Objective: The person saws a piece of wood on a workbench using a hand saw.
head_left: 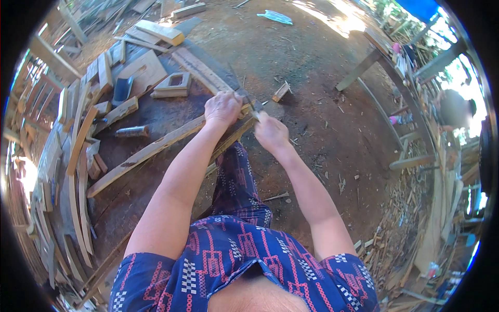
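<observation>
Wood offcuts (143, 70) crowd my upper left. A long wooden plank (145, 157) slants from left of centre towards the middle, where the left hand (222, 108) curls its fingers down, tips hidden; I can't tell their grip. The right hand (272, 133) is closed round a slim tool (255, 110), too blurred to identify.

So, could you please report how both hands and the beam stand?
Left hand on long beam, near far end. Right hand blurred, closed around slim tool. Small wood block on ground, clear of both hands.
</observation>
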Tool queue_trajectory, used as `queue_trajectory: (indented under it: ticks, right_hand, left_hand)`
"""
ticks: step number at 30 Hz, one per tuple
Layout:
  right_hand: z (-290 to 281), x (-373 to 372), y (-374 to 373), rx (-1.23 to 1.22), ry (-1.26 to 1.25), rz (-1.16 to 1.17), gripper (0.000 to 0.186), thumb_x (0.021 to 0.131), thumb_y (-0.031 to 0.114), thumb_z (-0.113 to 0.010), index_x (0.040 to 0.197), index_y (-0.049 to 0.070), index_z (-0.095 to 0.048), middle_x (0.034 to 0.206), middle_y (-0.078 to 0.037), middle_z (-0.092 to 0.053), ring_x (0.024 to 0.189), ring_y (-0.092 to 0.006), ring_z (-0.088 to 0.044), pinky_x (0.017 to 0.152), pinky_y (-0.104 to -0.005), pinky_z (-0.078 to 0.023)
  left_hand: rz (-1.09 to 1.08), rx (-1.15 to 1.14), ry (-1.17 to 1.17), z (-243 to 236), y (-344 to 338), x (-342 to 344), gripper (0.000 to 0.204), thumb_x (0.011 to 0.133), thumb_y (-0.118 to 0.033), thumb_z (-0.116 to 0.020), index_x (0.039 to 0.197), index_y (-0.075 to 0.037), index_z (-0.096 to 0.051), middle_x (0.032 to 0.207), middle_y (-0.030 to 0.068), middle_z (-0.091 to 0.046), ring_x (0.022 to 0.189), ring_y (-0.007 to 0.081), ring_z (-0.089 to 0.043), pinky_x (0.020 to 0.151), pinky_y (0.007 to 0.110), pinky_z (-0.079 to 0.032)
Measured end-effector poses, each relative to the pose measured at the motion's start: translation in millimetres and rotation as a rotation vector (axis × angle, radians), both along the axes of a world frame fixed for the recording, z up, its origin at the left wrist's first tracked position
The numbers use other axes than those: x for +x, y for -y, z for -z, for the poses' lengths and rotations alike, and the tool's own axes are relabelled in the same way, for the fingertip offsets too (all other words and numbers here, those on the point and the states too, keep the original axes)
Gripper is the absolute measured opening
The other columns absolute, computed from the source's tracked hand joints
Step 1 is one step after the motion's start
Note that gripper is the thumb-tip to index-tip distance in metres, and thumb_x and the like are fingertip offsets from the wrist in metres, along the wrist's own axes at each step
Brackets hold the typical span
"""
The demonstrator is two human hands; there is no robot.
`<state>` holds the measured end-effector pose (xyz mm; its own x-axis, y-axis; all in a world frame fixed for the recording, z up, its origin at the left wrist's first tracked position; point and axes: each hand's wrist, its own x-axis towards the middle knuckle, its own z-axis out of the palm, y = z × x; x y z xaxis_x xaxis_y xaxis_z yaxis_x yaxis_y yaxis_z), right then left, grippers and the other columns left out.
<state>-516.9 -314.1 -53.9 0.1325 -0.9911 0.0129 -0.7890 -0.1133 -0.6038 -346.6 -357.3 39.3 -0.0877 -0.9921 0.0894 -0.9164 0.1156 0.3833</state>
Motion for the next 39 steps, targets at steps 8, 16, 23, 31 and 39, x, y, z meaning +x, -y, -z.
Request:
queue_trajectory:
  ticks: [8, 16, 23, 31, 39]
  right_hand:
    - [-90.1, 4.8, -96.3, 0.149, -0.281, 0.09, 0.02, 0.089, 0.022, -0.049, 0.09, 0.003, -0.052, 0.078, -0.025, -0.064, 0.076, -0.0416, -0.064, 0.069, -0.0517, -0.049]
    - [-84.2, 41.6, 7.6, 0.006, -0.241, 0.068, 0.021, 0.087, 0.018, -0.047, 0.094, 0.001, -0.057, 0.086, -0.022, -0.066, 0.083, -0.0406, -0.064, 0.074, -0.0495, -0.049]
    - [-80.0, 2.0, -102.3, 0.057, -0.263, 0.063, 0.021, 0.091, 0.024, -0.048, 0.094, 0.003, -0.051, 0.077, -0.024, -0.064, 0.074, -0.0424, -0.063, 0.067, -0.0527, -0.048]
    - [-86.2, 33.3, 4.8, 0.002, -0.251, 0.06, 0.021, 0.088, 0.02, -0.047, 0.095, 0.002, -0.056, 0.089, -0.024, -0.065, 0.085, -0.0405, -0.063, 0.075, -0.0514, -0.048]
    - [-80.4, 16.4, -73.1, 0.019, -0.229, 0.077, 0.018, 0.089, 0.021, -0.049, 0.093, 0.004, -0.052, 0.08, -0.024, -0.064, 0.078, -0.0421, -0.063, 0.069, -0.0519, -0.047]
  left_hand:
    - [-0.022, -0.03, -0.002, 2.6, 0.1, 12.5, 0.039, 0.091, -0.032, -0.04, 0.092, -0.004, -0.067, 0.094, 0.0196, -0.067, 0.089, 0.0335, -0.065, 0.078, 0.043, -0.052]
    - [-0.014, 0.064, -0.023, -1.7, -3.5, 9.2, 0.04, 0.092, -0.033, -0.038, 0.093, -0.003, -0.065, 0.093, 0.0214, -0.066, 0.089, 0.0366, -0.064, 0.081, 0.045, -0.05]
    - [-0.011, 0.032, -0.051, -3.1, -1.4, 16.6, 0.039, 0.092, -0.032, -0.039, 0.093, -0.002, -0.065, 0.093, 0.0224, -0.066, 0.088, 0.0365, -0.064, 0.08, 0.045, -0.05]
    - [-0.006, 0.018, -0.059, -1.5, -0.7, 9.7, 0.039, 0.091, -0.032, -0.039, 0.093, -0.003, -0.065, 0.093, 0.0222, -0.066, 0.089, 0.0363, -0.064, 0.079, 0.045, -0.051]
    - [-0.017, 0.036, -0.081, -1.7, -2.7, 14.5, 0.04, 0.092, -0.032, -0.038, 0.092, -0.003, -0.065, 0.093, 0.0224, -0.066, 0.089, 0.0366, -0.064, 0.08, 0.045, -0.05]
